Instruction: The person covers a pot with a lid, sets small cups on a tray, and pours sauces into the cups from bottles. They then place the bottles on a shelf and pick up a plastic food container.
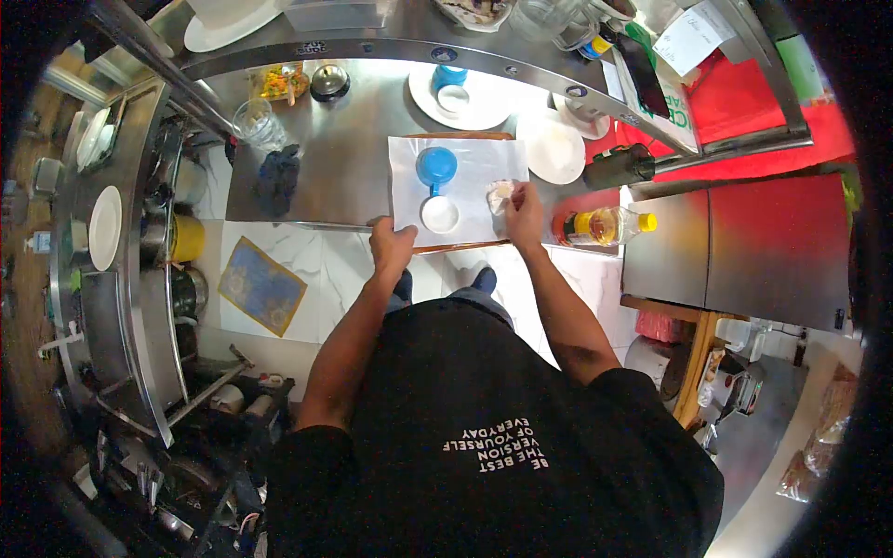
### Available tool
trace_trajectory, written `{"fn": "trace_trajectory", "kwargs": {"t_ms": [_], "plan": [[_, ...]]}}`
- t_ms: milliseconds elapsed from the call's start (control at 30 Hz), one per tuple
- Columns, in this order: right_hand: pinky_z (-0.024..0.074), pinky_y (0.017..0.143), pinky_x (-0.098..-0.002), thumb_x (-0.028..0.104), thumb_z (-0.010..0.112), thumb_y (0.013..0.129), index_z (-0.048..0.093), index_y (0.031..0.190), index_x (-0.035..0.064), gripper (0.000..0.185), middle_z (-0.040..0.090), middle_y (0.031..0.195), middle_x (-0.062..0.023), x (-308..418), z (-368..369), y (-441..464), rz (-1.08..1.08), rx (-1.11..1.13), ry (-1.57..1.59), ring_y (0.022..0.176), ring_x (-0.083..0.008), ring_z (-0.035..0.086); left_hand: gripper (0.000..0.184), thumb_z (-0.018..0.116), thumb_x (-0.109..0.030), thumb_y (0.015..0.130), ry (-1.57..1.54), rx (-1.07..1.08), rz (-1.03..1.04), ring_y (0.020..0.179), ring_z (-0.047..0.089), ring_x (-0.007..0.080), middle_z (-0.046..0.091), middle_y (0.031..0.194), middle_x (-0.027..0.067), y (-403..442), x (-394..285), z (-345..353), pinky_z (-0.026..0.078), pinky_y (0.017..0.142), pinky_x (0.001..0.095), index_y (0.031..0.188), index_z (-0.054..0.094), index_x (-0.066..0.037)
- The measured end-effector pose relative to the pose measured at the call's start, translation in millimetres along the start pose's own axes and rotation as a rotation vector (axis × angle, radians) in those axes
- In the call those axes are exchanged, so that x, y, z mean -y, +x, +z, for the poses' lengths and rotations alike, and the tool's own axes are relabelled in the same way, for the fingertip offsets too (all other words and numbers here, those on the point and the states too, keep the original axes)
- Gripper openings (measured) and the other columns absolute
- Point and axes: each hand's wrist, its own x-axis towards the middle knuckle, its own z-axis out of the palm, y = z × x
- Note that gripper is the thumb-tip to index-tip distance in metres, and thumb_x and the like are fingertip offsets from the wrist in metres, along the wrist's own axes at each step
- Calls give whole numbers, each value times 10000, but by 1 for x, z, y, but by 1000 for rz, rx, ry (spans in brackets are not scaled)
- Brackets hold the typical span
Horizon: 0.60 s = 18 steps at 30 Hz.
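A white paper sheet (409, 167) lies over a brown board or tray (465, 246), whose edges show at front and back. My left hand (393, 244) grips the front left corner, thumb on the paper. On the paper's right side, my right hand (524, 216) has its fingers closed on a small crumpled whitish piece (499, 195); I cannot make out whether it is tissue or food. A round blue cup (436, 166) with a handle-like strip stands mid-sheet. Just in front of it is a small white dish (440, 215).
A bottle with a yellow cap (605, 225) lies at the right. White plates (551, 149) stand behind it. A dark cloth (277, 181) and clear glasses (260, 126) are on the steel counter (344, 167) at left. A steel shelf (400, 51) overhangs the back.
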Motion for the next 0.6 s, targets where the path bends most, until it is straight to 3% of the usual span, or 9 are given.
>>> {"fn": "trace_trajectory", "kwargs": {"t_ms": [133,200,300,400,433,533,600], "plan": [[529,725,-354,23,717,829,569,1012,28,236,637,842,-102,5,-34,3,22,-176,155,759,-216,655,333,732,-251,762,-109,39,-64,897,697,410,716,929,257,7,16,9,532,830,459,921,677,36],[512,722,-319,29,721,864,564,976,33,193,594,854,-47,14,-53,0,78,-232,354,745,-155,581,363,740,-271,775,-121,74,-96,929,694,400,717,962,253,9,19,8,532,852,445,954,675,38],[492,712,-279,4,661,925,560,942,74,124,595,871,-30,29,-76,-8,191,-243,784,755,-131,568,340,750,-254,821,-39,-133,70,948,686,369,704,987,220,3,16,2,527,873,437,1001,661,21],[495,699,-268,3,658,917,564,944,80,125,600,848,-36,53,-97,-18,492,-155,1009,743,-136,579,296,753,-225,863,-130,-271,197,928,677,333,680,985,174,-4,-3,-16,525,878,429,1021,646,1],[508,670,-276,41,658,924,570,948,77,98,615,828,-42,67,-100,-21,547,-97,1204,721,-155,598,204,731,-166,900,-69,-348,339,881,670,286,657,969,152,0,-6,-19,546,813,408,983,638,-4],[520,651,-283,49,649,933,563,945,83,93,625,818,-43,94,-98,-26,658,82,1450,704,-165,608,206,695,-174,950,-206,-144,392,910,664,222,656,1002,120,-20,-57,-46,571,785,364,1039,651,6],[512,641,-239,41,633,937,539,983,108,125,619,808,-40,117,-89,-24,667,222,1544,701,-139,606,216,669,-175,977,-527,183,306,928,660,189,655,1017,96,-28,-83,-53,580,779,344,1090,658,9]]}}
